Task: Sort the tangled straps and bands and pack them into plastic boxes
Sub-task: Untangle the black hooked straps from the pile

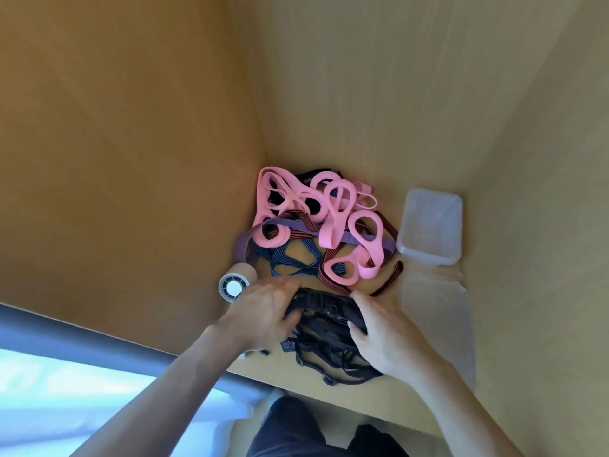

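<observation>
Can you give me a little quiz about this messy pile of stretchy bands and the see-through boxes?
1. True or false: the clear plastic box beside the pile holds the pink elastic loop bands.
2. What do the left hand and right hand grip? A) the pink bands B) black tangled straps with buckles C) the clear box
3. Fill in: the beige tape roll with a white core lies on the pile's ___ side.
Key: 1 false, the pink bands lie on the wooden desk; 2 B; 3 left.
</observation>
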A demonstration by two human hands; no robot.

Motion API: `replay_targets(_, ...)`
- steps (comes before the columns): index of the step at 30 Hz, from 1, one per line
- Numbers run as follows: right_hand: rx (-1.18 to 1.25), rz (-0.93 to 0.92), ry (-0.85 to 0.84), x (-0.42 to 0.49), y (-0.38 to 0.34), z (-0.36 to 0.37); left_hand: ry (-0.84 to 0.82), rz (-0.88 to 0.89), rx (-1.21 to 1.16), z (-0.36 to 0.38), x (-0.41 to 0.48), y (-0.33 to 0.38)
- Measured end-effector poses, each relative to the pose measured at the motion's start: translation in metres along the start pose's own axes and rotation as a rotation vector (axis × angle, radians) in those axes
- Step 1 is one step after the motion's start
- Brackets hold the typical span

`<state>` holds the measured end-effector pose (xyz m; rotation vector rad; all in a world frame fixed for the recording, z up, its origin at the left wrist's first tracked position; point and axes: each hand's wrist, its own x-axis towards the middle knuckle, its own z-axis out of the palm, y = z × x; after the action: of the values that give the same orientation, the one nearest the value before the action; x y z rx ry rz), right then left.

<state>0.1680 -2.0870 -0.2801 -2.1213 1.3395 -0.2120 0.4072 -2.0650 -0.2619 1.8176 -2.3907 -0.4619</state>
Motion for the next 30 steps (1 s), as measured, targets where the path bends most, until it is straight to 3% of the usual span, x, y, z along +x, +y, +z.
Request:
replay_targets(7, -0.146, 0.147, 0.071, -0.009, 0.016, 0.021, -0.087, 0.105, 0.174, 0.045, 0.015, -0.018)
replay_targets(14, -0.223, 0.348, 0.065, -0.01, 0.005, 0.044, -0.085, 0.034, -0.048, 0.08, 0.008, -0.032)
replay_targets(19, -0.234, 0.446, 0.081, -0.008, -0.006, 0.058, -0.033, 0.06, -0.036, 0.091, 0.006, -0.036)
replay_targets(23, -0.189, 0.472, 0.127, -0.006, -0.012, 0.066, -0.029, 0.066, -0.002, 0.094, 0.011, -0.039)
replay_targets(30, -0.213, 0.394, -0.008, -0.003, -0.009, 0.051, 0.006, 0.039, -0.02, 0.089, 0.005, -0.034)
